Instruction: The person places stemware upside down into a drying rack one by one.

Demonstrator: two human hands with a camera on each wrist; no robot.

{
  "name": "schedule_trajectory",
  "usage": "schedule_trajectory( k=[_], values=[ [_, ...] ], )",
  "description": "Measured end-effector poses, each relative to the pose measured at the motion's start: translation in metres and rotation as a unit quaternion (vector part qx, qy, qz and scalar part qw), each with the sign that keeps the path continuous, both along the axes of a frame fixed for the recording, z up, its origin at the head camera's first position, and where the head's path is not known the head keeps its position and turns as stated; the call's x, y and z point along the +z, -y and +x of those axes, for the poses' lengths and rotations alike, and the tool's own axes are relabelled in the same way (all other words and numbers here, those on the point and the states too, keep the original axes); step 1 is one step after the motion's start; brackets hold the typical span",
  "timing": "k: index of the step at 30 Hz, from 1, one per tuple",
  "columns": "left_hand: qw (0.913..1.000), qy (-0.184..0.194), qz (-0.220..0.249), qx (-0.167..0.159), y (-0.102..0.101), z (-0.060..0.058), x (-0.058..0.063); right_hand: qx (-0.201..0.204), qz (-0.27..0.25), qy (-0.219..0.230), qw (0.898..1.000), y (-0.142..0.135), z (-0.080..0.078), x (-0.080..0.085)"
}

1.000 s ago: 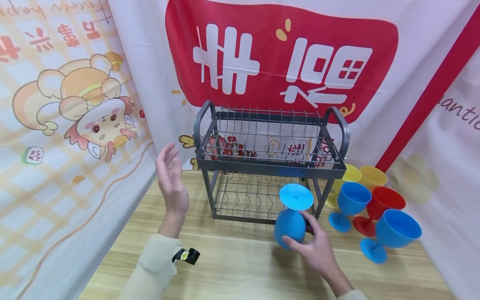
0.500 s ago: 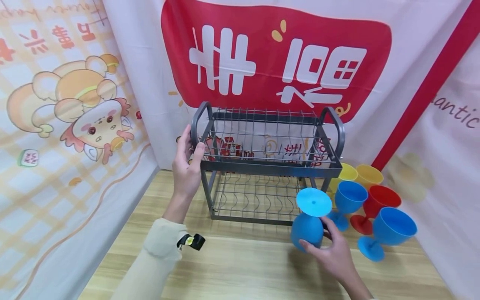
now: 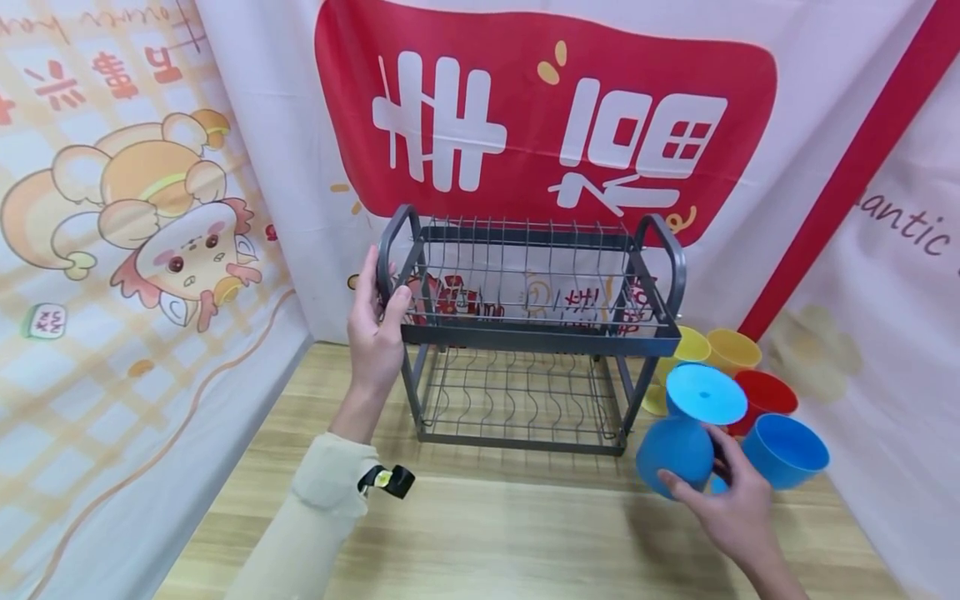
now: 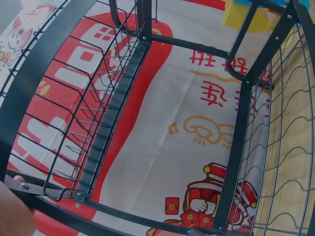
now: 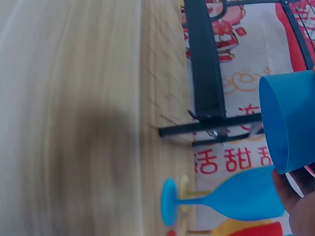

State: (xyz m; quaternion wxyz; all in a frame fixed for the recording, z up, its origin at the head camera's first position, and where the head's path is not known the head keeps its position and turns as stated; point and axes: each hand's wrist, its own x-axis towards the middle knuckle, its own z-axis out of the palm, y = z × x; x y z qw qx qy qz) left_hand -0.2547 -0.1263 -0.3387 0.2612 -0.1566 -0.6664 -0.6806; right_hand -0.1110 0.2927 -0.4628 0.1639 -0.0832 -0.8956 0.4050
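Observation:
My left hand (image 3: pixel 375 321) grips the left handle of the dark grey two-tier wire dish rack (image 3: pixel 540 337), thumb over the upper frame; the left wrist view looks through the rack's wires (image 4: pixel 123 118). My right hand (image 3: pixel 723 500) holds a blue goblet (image 3: pixel 678 446) upside down by its bowl, foot disc up, just right of the rack's front corner and above the wooden table (image 3: pixel 480 533). The right wrist view shows the held blue bowl (image 5: pixel 288 125) with fingertips (image 5: pixel 300 206) below it.
Goblets stand at the table's right back: two yellow (image 3: pixel 731 350), one red (image 3: pixel 768 396), a blue one (image 3: pixel 783 450) and another blue (image 5: pixel 231 199) lower down. Printed cloth hangs behind and on both sides. Both rack tiers hold nothing.
My left hand rose from open in the air to gripping the rack's left handle. My right hand carried the inverted blue goblet rightward, from in front of the rack toward the other goblets.

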Motion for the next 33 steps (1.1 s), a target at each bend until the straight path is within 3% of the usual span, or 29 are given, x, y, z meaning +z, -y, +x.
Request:
schedule_trajectory(
  k=[7, 16, 20, 25, 29, 33],
  values=[
    [0.9995, -0.014, 0.027, 0.001, -0.006, -0.002, 0.0, -0.021, 0.015, -0.049, 0.998, -0.019, -0.009, 0.033],
    [0.9983, -0.018, 0.056, -0.002, -0.011, -0.001, 0.0, -0.018, 0.019, -0.127, 0.992, -0.025, -0.027, 0.114],
    [0.9978, -0.023, 0.063, -0.001, -0.013, -0.002, 0.0, -0.022, 0.015, -0.145, 0.989, -0.021, -0.035, 0.152],
    [0.9971, -0.03, 0.07, -0.001, -0.015, -0.004, -0.001, -0.021, 0.004, -0.136, 0.99, -0.012, -0.045, 0.194],
    [0.9972, -0.031, 0.067, 0.007, -0.016, -0.004, -0.001, 0.003, -0.013, -0.122, 0.992, 0.005, -0.057, 0.215],
    [0.9967, -0.031, 0.074, 0.011, -0.017, -0.004, -0.001, 0.027, -0.035, -0.142, 0.989, 0.029, -0.074, 0.225]
  ],
)
